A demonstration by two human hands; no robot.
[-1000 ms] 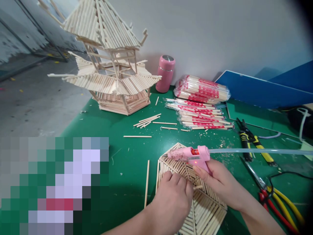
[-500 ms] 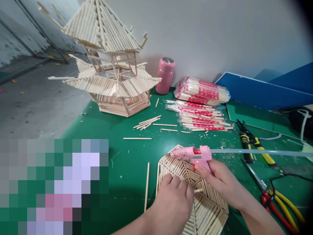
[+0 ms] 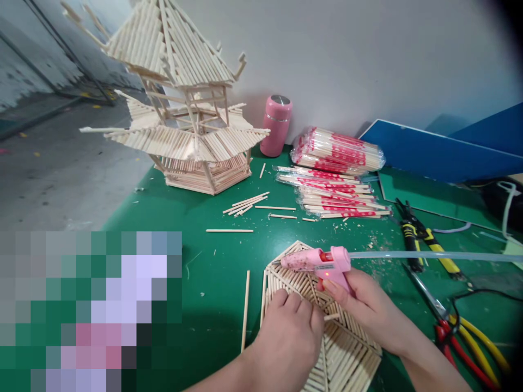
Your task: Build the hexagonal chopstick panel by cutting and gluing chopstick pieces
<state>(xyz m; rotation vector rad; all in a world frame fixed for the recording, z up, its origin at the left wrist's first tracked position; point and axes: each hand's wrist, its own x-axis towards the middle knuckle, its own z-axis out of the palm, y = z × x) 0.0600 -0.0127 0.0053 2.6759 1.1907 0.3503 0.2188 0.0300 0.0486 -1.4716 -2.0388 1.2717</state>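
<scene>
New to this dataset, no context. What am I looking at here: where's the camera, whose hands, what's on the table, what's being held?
There is no machine here. The single picture comes from a camera worn on a person's head, looking forward and down, so both hands are that person's own.

The right hand holds a pink glue gun with a clear glue stick trailing out of its back. The left hand presses down on a flat panel of wooden sticks lying on the green table.

Farther back stand a stick-built pagoda model, a pink flask and packs of wrapped chopsticks. Loose sticks lie between them. To the right lie yellow-handled pliers and red-and-yellow cutters. The blurred block at lower left is masked out.
</scene>
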